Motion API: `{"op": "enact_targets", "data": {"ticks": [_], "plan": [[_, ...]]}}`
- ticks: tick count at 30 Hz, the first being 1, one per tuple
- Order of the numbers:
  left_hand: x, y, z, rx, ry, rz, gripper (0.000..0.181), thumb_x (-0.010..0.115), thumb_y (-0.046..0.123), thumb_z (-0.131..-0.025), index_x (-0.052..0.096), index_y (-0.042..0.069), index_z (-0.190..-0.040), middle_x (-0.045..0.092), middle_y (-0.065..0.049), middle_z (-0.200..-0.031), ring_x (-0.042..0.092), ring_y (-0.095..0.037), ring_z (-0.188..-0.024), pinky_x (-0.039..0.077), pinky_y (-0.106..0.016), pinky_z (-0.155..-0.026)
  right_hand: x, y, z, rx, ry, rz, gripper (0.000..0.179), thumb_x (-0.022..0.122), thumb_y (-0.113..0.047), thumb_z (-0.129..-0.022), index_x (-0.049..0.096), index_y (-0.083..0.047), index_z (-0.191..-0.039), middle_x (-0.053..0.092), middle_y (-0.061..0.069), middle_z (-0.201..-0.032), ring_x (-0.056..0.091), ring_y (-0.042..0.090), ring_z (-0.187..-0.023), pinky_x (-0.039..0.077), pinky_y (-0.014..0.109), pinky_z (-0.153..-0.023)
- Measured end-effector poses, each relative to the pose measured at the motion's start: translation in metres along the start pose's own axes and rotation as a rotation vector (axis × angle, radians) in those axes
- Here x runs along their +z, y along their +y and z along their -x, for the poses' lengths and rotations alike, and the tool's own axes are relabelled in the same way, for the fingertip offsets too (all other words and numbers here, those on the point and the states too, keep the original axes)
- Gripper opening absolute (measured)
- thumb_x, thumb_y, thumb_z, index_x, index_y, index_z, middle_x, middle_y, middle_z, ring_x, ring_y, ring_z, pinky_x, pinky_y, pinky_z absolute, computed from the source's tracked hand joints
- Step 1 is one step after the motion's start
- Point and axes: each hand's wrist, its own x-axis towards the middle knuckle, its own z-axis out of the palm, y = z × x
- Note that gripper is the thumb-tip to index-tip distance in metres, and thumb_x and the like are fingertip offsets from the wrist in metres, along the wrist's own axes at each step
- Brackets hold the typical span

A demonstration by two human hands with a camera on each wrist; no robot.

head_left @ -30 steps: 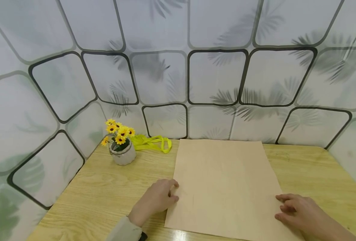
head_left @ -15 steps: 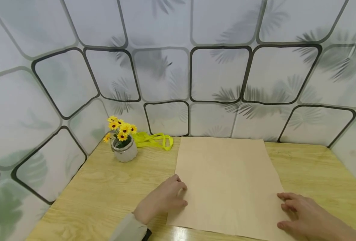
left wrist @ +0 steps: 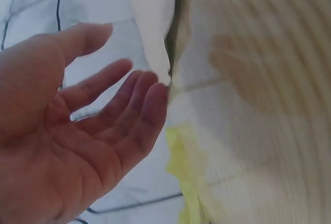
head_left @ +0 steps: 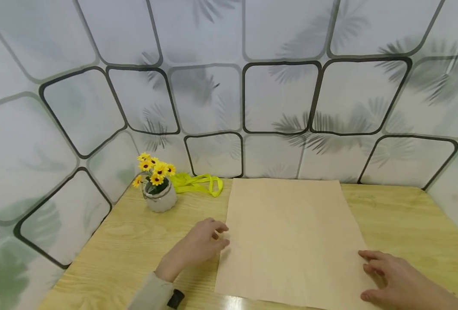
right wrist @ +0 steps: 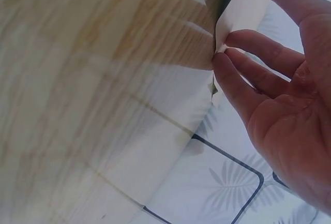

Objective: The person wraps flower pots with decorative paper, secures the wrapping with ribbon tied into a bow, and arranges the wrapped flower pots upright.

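Note:
A large pale beige sheet of paper (head_left: 287,241) lies flat on the wooden table, its far edge close to the wall. At its left edge is my left hand (head_left: 194,247), thumb and fingers spread apart and loosely bent. In the left wrist view the fingers of that left hand (left wrist: 98,125) reach the paper's edge (left wrist: 155,32), with nothing gripped. My right hand (head_left: 397,277) rests by the right edge, palm turned inward. Seen from the right wrist, fingertips of the right hand (right wrist: 284,74) touch the paper's edge (right wrist: 240,14); the thumb stays apart.
A small whitish pot (head_left: 161,199) with yellow artificial sunflowers (head_left: 157,168) stands at the back left of the table (head_left: 128,254). Beside it lies a bright yellow-green ribbon or strap (head_left: 196,184). Patterned curtain-like walls (head_left: 279,99) enclose the back and sides.
My left hand moved slightly over the paper, then drew back left and away to its edge. The right hand stays nearly in place, with its thumb a little wider from the fingers. The paper has barely moved.

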Motion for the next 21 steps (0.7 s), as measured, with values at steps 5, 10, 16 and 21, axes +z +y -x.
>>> {"op": "enact_targets", "data": {"ticks": [5, 10, 16, 21], "plan": [[-0.021, -0.023, 0.000, -0.156, 0.319, 0.091, 0.036, 0.067, 0.022, -0.100, 0.064, 0.005, -0.131, 0.066, -0.016, -0.123, 0.067, -0.027, -0.106, 0.058, -0.043, -0.086, 0.002, 0.000, 0.004, -0.024, 0.076, 0.023, 0.043, 0.089, -0.047, -0.074, 0.076, -0.017, -0.103, 0.067, 0.017, -0.128, 0.067, 0.031, -0.106, 0.054, 0.024, -0.077], [-0.035, -0.043, 0.001, -0.249, 0.648, 0.219, 0.039, 0.066, 0.018, -0.098, 0.061, 0.002, -0.133, 0.062, -0.021, -0.125, 0.064, -0.033, -0.109, 0.055, -0.043, -0.089, 0.006, 0.005, 0.005, 0.001, 0.052, 0.020, 0.048, 0.087, -0.052, -0.074, 0.076, -0.017, -0.105, 0.066, 0.016, -0.131, 0.066, 0.030, -0.108, 0.053, 0.024, -0.077], [-0.049, -0.057, 0.002, -0.437, 0.906, 0.353, 0.069, 0.075, 0.027, -0.091, 0.039, 0.001, -0.144, 0.035, -0.028, -0.138, 0.039, -0.039, -0.120, 0.040, -0.051, -0.095, 0.004, 0.004, 0.003, 0.029, 0.004, 0.014, 0.054, 0.084, -0.056, -0.077, 0.075, -0.015, -0.110, 0.065, 0.016, -0.136, 0.064, 0.039, -0.110, 0.054, 0.026, -0.079], [-0.058, -0.072, -0.002, -0.522, 0.896, 0.417, 0.099, 0.081, 0.037, -0.086, 0.018, 0.005, -0.155, 0.013, -0.034, -0.147, 0.023, -0.045, -0.131, 0.034, -0.060, -0.102, 0.004, 0.003, 0.003, 0.014, 0.021, 0.018, 0.049, 0.084, -0.054, -0.078, 0.075, -0.016, -0.108, 0.065, 0.017, -0.134, 0.065, 0.036, -0.109, 0.054, 0.026, -0.079]]}}
